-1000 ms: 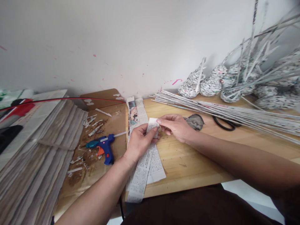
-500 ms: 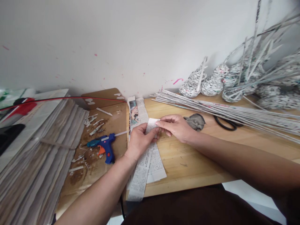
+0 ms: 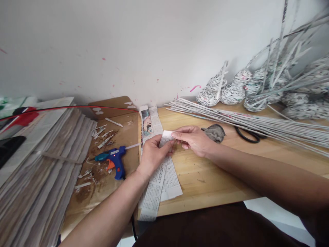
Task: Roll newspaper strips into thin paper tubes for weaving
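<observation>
Both hands grip one long newspaper strip (image 3: 156, 185) near its far end. My left hand (image 3: 154, 152) pinches the strip between thumb and fingers. At the strip's top right corner, the thumb and fingers of my right hand (image 3: 191, 139) are closed on its white edge. The near end of the strip slants down to the table's front edge. Beneath it lie other newspaper strips (image 3: 172, 181), one with a colour picture at the far end. My fingertips partly hide the held end.
Left, a blue glue gun (image 3: 117, 161) lies on stained cardboard (image 3: 128, 127) among paper scraps, beside a tall newspaper stack (image 3: 51, 171). Rolled paper sticks (image 3: 231, 118) cross the wooden table (image 3: 218, 181) at right, near a grey cloth (image 3: 216, 133), black handles (image 3: 248, 135) and woven paper shapes (image 3: 232, 92).
Almost nothing differs. Both hands keep their hold on the strip in nearly the same place, and the view has shifted very slightly.
</observation>
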Demonstrator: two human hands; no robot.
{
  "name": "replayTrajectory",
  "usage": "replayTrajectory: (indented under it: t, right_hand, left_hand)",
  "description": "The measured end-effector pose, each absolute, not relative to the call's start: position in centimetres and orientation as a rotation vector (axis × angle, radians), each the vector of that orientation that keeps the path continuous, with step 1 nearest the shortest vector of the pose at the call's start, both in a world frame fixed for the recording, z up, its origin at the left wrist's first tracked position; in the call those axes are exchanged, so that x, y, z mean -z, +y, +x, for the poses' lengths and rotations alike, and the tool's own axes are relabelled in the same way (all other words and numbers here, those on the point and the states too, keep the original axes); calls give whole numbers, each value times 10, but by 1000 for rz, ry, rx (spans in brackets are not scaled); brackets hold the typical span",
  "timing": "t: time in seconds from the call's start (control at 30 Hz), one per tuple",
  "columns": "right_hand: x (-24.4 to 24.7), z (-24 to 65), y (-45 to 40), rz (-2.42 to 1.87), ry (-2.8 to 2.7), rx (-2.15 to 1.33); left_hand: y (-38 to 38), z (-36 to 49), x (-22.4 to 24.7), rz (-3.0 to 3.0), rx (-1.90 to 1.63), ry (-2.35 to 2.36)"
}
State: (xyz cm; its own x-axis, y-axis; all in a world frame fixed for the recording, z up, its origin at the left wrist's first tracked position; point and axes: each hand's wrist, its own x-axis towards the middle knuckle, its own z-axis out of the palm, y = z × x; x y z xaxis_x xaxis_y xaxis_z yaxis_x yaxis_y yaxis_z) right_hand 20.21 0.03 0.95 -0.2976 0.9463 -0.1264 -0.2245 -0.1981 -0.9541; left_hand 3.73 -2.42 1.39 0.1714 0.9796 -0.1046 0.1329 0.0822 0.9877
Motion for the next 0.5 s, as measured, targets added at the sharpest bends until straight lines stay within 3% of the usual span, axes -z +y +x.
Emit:
replayTrajectory:
  t: [0.5]
  right_hand:
    - [-15,197,-3,-1062,-1026,-1622]
  left_hand:
    - [-29,37,-8,1412,-1001,1219]
